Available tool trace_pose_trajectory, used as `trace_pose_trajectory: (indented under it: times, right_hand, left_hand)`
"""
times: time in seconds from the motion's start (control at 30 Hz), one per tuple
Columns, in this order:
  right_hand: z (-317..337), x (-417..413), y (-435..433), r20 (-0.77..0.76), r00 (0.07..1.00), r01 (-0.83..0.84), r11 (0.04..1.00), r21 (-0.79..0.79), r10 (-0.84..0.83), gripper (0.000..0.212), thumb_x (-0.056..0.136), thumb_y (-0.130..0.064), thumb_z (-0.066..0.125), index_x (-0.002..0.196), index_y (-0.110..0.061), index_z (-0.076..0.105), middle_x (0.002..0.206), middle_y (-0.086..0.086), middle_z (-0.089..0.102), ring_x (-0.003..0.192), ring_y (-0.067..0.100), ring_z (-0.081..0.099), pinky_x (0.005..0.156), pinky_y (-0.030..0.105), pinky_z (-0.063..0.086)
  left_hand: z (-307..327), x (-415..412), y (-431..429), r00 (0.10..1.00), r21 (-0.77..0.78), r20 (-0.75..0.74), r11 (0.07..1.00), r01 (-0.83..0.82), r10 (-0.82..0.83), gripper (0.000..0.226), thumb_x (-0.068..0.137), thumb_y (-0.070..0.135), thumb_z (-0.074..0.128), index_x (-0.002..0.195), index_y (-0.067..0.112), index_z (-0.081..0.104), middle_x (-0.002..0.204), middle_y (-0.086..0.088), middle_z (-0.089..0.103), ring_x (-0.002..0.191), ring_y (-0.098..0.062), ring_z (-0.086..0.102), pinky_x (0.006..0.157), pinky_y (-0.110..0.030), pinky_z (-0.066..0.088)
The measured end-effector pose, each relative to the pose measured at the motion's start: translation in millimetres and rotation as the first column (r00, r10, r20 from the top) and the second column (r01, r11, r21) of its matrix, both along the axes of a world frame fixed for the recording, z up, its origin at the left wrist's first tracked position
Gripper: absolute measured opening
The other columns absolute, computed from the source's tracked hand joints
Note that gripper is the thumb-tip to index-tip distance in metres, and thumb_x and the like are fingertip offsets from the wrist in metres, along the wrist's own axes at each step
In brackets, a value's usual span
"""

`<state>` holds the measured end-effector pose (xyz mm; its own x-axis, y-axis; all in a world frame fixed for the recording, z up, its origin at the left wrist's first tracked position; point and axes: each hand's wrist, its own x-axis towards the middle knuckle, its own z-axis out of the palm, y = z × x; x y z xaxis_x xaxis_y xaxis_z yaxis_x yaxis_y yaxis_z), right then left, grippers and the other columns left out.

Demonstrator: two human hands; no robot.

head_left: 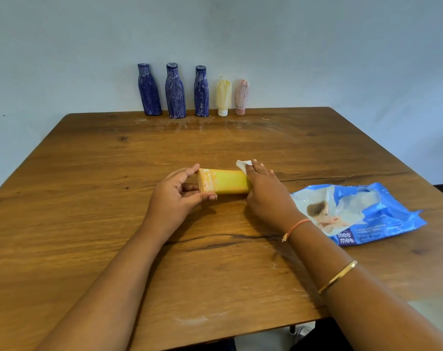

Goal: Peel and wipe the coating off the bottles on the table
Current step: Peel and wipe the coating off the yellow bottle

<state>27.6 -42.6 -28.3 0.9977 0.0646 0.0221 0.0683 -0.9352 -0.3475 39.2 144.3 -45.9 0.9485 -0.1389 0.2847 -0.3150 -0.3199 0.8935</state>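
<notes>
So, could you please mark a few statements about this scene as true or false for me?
1. The left hand grips the yellow tube at one end. True.
2. The right hand holds a white wipe against the tube. True.
3. Four blue bottles stand by the wall. False: only three blue bottles stand there.
4. The wipes pack lies left of both hands. False: it lies beside the right forearm.
5. The yellow tube stands upright. False: it is held lying sideways.
</notes>
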Motion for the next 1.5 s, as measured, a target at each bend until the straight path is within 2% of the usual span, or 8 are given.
trace_pose_trajectory:
  times: [0.23,0.43,0.63,0.8,0.97,1.07,1.37,1.5]
  right_hand:
    - [20,-10,29,0.010,0.996,-0.093,0.957,0.275,0.094,0.066,0.084,0.007,0.043,0.145,-0.010,0.025,0.155,0.007,0.018,0.143,0.017,0.013,0.117,0.029,0.008]
    - [11,-25,59,0.101,0.947,-0.308,0.951,0.027,0.304,0.067,0.088,-0.002,0.038,0.148,-0.010,0.008,0.157,0.008,0.000,0.144,0.016,-0.001,0.116,0.030,-0.002]
    - [0,-13,16,0.047,0.994,-0.091,0.978,-0.187,0.101,0.070,0.090,-0.011,0.045,0.148,-0.008,0.005,0.157,0.010,0.004,0.144,0.019,0.005,0.116,0.034,0.001]
    - [4,-11,0,-0.005,0.997,0.082,0.988,-0.133,-0.083,0.072,0.087,-0.008,0.046,0.147,-0.003,0.007,0.156,0.015,0.007,0.143,0.025,0.010,0.116,0.034,0.006]
    - [8,-29,50,0.075,0.970,-0.225,0.970,-0.098,0.232,0.070,0.090,-0.006,0.041,0.148,-0.007,0.003,0.156,0.011,-0.006,0.144,0.022,-0.003,0.117,0.033,0.000]
    - [9,-31,58,0.072,0.949,-0.298,0.949,-0.101,0.306,0.068,0.091,-0.005,0.038,0.148,-0.009,0.000,0.156,0.010,-0.010,0.144,0.018,-0.008,0.117,0.032,-0.004]
    - [1,-13,-1,-0.019,0.997,0.070,0.994,-0.080,-0.072,0.071,0.087,-0.005,0.041,0.148,-0.004,0.004,0.156,0.014,0.003,0.144,0.023,0.007,0.116,0.034,0.003]
    - [6,-28,29,0.030,0.996,-0.086,0.994,-0.062,0.088,0.072,0.089,-0.004,0.042,0.148,-0.008,0.001,0.156,0.011,-0.005,0.144,0.023,0.000,0.115,0.032,0.001]
  left_hand:
    - [-4,1,-3,0.997,-0.087,-0.036,0.994,0.068,-0.072,0.063,0.062,0.001,0.081,0.117,0.017,0.055,0.120,0.001,0.057,0.080,-0.006,0.060,0.068,-0.010,0.051]
    - [-7,2,0,0.999,0.016,0.050,1.000,0.014,-0.015,0.047,0.070,-0.004,0.074,0.108,0.017,0.056,0.105,0.012,0.051,0.076,0.006,0.059,0.067,-0.011,0.051]
    - [-9,2,0,0.996,0.044,0.070,0.998,0.048,-0.051,0.061,0.061,0.005,0.084,0.113,0.019,0.055,0.114,0.016,0.049,0.081,-0.005,0.060,0.072,-0.010,0.051]
    - [-9,1,-1,0.993,0.063,0.105,0.997,0.043,-0.049,0.063,0.062,0.008,0.083,0.117,0.017,0.056,0.120,0.006,0.050,0.086,-0.009,0.061,0.075,-0.013,0.053]
    - [-9,0,-2,0.994,0.041,0.111,0.999,0.021,-0.026,0.048,0.068,-0.002,0.078,0.108,0.015,0.058,0.110,0.013,0.051,0.079,-0.002,0.061,0.070,-0.010,0.050]
    - [-9,0,-1,0.994,0.017,0.112,1.000,0.008,-0.010,0.044,0.070,-0.006,0.075,0.104,0.016,0.057,0.106,0.015,0.051,0.077,0.006,0.060,0.068,-0.008,0.049]
    - [-11,3,1,0.992,0.060,0.122,0.998,0.007,-0.014,0.065,0.065,0.009,0.082,0.124,0.012,0.055,0.118,0.011,0.049,0.087,-0.003,0.058,0.078,-0.013,0.052]
    - [-12,3,-2,0.991,0.066,0.131,0.998,-0.001,-0.007,0.061,0.065,0.006,0.081,0.121,0.011,0.056,0.117,0.007,0.050,0.085,-0.002,0.058,0.076,-0.010,0.051]
